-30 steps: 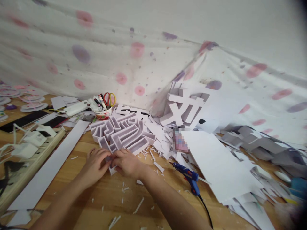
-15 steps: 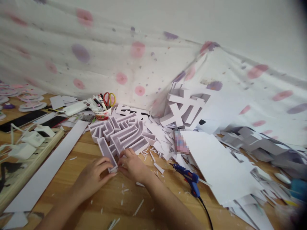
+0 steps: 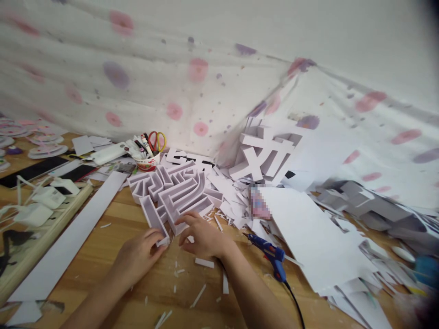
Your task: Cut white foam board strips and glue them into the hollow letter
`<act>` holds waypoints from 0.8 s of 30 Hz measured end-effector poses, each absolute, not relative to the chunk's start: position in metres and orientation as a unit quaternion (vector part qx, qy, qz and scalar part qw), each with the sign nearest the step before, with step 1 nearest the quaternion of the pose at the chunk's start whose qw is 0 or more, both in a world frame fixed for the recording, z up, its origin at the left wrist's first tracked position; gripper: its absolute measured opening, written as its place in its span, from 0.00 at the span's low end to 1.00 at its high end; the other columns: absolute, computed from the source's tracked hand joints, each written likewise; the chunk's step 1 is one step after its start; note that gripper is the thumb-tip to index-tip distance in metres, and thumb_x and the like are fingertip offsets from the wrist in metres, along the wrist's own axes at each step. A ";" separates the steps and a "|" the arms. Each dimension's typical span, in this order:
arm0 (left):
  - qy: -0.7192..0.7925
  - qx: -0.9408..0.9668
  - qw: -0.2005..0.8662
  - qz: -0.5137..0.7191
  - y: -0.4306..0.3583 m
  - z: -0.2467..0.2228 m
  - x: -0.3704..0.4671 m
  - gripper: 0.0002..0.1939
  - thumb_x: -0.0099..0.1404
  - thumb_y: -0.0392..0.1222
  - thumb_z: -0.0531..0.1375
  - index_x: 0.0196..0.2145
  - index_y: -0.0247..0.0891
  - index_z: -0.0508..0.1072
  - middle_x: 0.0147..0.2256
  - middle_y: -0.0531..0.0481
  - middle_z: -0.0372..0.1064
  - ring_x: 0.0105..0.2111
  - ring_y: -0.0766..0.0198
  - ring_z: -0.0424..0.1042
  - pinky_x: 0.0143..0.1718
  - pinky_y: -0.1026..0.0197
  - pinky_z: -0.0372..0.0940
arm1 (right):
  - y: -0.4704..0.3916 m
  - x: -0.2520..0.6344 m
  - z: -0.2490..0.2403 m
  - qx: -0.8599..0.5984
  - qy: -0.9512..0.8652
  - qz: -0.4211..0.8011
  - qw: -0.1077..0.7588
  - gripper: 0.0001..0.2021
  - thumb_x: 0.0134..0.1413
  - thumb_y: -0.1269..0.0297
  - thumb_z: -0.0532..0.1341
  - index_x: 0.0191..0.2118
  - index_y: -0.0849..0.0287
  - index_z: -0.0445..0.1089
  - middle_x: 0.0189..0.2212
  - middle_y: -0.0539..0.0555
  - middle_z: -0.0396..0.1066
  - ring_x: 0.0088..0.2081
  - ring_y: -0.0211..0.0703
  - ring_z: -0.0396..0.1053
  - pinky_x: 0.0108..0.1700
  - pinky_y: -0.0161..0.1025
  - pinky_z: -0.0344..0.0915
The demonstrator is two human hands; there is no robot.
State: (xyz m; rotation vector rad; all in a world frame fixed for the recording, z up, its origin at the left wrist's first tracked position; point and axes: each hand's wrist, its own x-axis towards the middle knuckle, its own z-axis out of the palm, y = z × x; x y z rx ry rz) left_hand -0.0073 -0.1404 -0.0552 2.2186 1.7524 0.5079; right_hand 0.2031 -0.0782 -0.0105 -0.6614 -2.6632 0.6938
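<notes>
At our far left lies a power strip with white chargers plugged in, and beside it a long strip of white card lies flat on the wooden table. Behind these, a small cup holds pens and scissors.

Our left hand has its fingers and thumb closed on the near left end of the white paper letter, pinching the upright wall at the corner. The letter lies on the table in front of us, its open channels facing up, with the cup just behind its left part. Our right hand is at its near right side, fingers curled but parted, holding nothing that we can see; we cannot tell whether a fingertip touches the wall.

We judge the letter to be very light and fairly stiff along its joined corners, but its thin walls would likely bend or split under a hard squeeze. The card should not be very slippery, though so light a thing could skid if nudged. We would best hold it low, near the base or at a corner, with one hand on each side.

To the right, paper scraps lie beside the letter, a second letter leans behind them, and a blue glue gun lies beside a big white sheet.
</notes>
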 end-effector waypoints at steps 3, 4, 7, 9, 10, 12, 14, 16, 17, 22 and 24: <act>0.609 0.764 0.137 0.166 -0.140 -0.055 -0.006 0.09 0.62 0.44 0.52 0.32 0.41 0.71 0.37 0.51 0.71 0.35 0.62 0.72 0.34 0.62 0.62 | -0.080 0.202 -0.008 -0.257 -0.922 0.229 0.178 0.06 0.51 0.67 0.62 0.25 0.59 0.72 0.44 0.55 0.67 0.51 0.45 0.57 0.51 0.39 0.57; 0.609 0.764 0.136 0.164 -0.140 -0.055 -0.006 0.10 0.62 0.44 0.52 0.31 0.41 0.71 0.37 0.51 0.71 0.35 0.62 0.72 0.34 0.62 0.63 | -0.081 0.199 -0.009 -0.264 -0.920 0.221 0.188 0.05 0.52 0.66 0.61 0.27 0.59 0.72 0.43 0.55 0.67 0.50 0.44 0.58 0.51 0.40 0.58; 0.605 0.769 0.130 0.159 -0.139 -0.055 -0.005 0.10 0.63 0.43 0.51 0.31 0.40 0.71 0.36 0.50 0.71 0.34 0.62 0.72 0.33 0.61 0.62 | -0.082 0.187 -0.018 -0.285 -0.918 0.182 0.205 0.04 0.52 0.66 0.62 0.34 0.58 0.72 0.45 0.56 0.64 0.49 0.45 0.57 0.51 0.42 0.58; 0.605 0.771 0.125 0.157 -0.138 -0.055 -0.004 0.11 0.63 0.44 0.51 0.31 0.40 0.71 0.35 0.50 0.71 0.33 0.61 0.72 0.32 0.61 0.62 | -0.081 0.179 -0.025 -0.286 -0.924 0.154 0.202 0.04 0.51 0.65 0.63 0.32 0.59 0.73 0.46 0.57 0.63 0.51 0.47 0.55 0.52 0.43 0.57; 0.605 0.771 0.122 0.156 -0.138 -0.055 -0.004 0.11 0.64 0.44 0.50 0.31 0.40 0.70 0.35 0.50 0.71 0.33 0.61 0.72 0.32 0.61 0.62 | -0.081 0.176 -0.028 -0.283 -0.927 0.143 0.199 0.04 0.51 0.65 0.63 0.31 0.59 0.73 0.47 0.58 0.63 0.51 0.48 0.54 0.52 0.43 0.57; 0.604 0.773 0.121 0.155 -0.138 -0.055 -0.004 0.12 0.64 0.45 0.50 0.30 0.40 0.70 0.34 0.50 0.70 0.32 0.61 0.71 0.32 0.60 0.62 | -0.079 0.171 -0.033 -0.275 -0.932 0.131 0.197 0.04 0.51 0.65 0.63 0.30 0.59 0.74 0.47 0.57 0.63 0.52 0.48 0.53 0.52 0.43 0.57; 0.602 0.774 0.124 0.154 -0.137 -0.056 -0.004 0.12 0.65 0.44 0.49 0.30 0.40 0.70 0.33 0.50 0.70 0.32 0.61 0.71 0.32 0.60 0.62 | -0.077 0.169 -0.036 -0.272 -0.932 0.126 0.202 0.03 0.50 0.66 0.64 0.30 0.59 0.74 0.47 0.57 0.64 0.52 0.48 0.53 0.52 0.42 0.57; 0.599 0.774 0.130 0.158 -0.137 -0.058 -0.004 0.12 0.65 0.44 0.49 0.29 0.39 0.70 0.33 0.49 0.70 0.32 0.61 0.71 0.33 0.60 0.62 | -0.076 0.168 -0.037 -0.267 -0.933 0.121 0.209 0.02 0.49 0.67 0.64 0.29 0.59 0.74 0.47 0.56 0.64 0.52 0.48 0.53 0.53 0.41 0.57; 0.597 0.774 0.133 0.163 -0.136 -0.058 -0.005 0.12 0.65 0.43 0.49 0.29 0.39 0.70 0.33 0.49 0.70 0.33 0.61 0.71 0.33 0.60 0.62 | -0.075 0.169 -0.038 -0.264 -0.933 0.119 0.212 0.02 0.49 0.67 0.65 0.29 0.59 0.74 0.46 0.56 0.65 0.51 0.47 0.54 0.53 0.41 0.57; 0.587 0.772 0.148 0.195 -0.135 -0.060 -0.005 0.11 0.63 0.43 0.51 0.28 0.40 0.70 0.32 0.49 0.70 0.33 0.60 0.71 0.33 0.60 0.62 | -0.074 0.169 -0.040 -0.253 -0.935 0.114 0.223 0.02 0.49 0.67 0.65 0.28 0.59 0.74 0.45 0.55 0.65 0.51 0.47 0.54 0.52 0.40 0.57; 0.586 0.772 0.148 0.196 -0.135 -0.059 -0.005 0.11 0.63 0.43 0.51 0.28 0.40 0.70 0.32 0.49 0.70 0.32 0.60 0.70 0.33 0.60 0.62 | -0.074 0.169 -0.040 -0.255 -0.934 0.119 0.220 0.02 0.49 0.67 0.65 0.28 0.59 0.74 0.45 0.55 0.65 0.51 0.47 0.54 0.51 0.41 0.58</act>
